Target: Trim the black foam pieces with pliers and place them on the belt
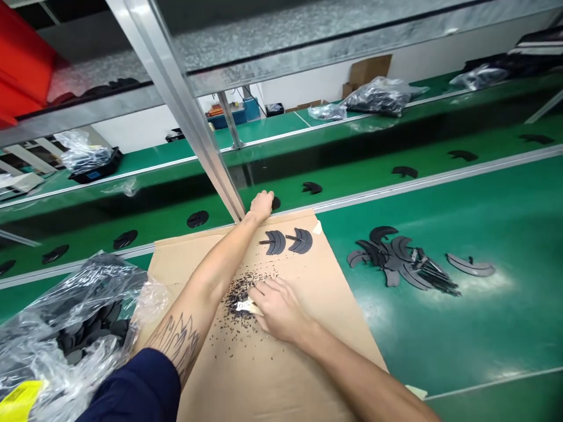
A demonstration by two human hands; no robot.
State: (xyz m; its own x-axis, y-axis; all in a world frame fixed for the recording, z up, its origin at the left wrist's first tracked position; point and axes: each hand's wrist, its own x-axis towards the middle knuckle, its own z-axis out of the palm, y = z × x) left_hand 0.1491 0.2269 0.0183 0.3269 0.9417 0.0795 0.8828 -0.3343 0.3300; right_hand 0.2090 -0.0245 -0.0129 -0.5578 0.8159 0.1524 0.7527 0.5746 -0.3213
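My left hand (263,205) reaches far forward to the green belt, fingers curled at a dark round plastic part (276,203) that shows just past them. Closer in, my right hand (279,308) is closed around a small pair of nippers (243,306) with pale handles. Their metal head points left over a scatter of tiny black plastic bits (240,289) on the cardboard sheet (308,369). Two curved dark grey plastic parts (275,242) (300,241) with short stems lie side by side near the cardboard's far edge.
On the green bench at right lies a pile of curved black parts (396,258). A clear plastic bag (88,316) of dark parts is at left. Several black parts (197,218) sit spaced along the green belt (343,181). An aluminium post (193,117) rises beside my left hand.
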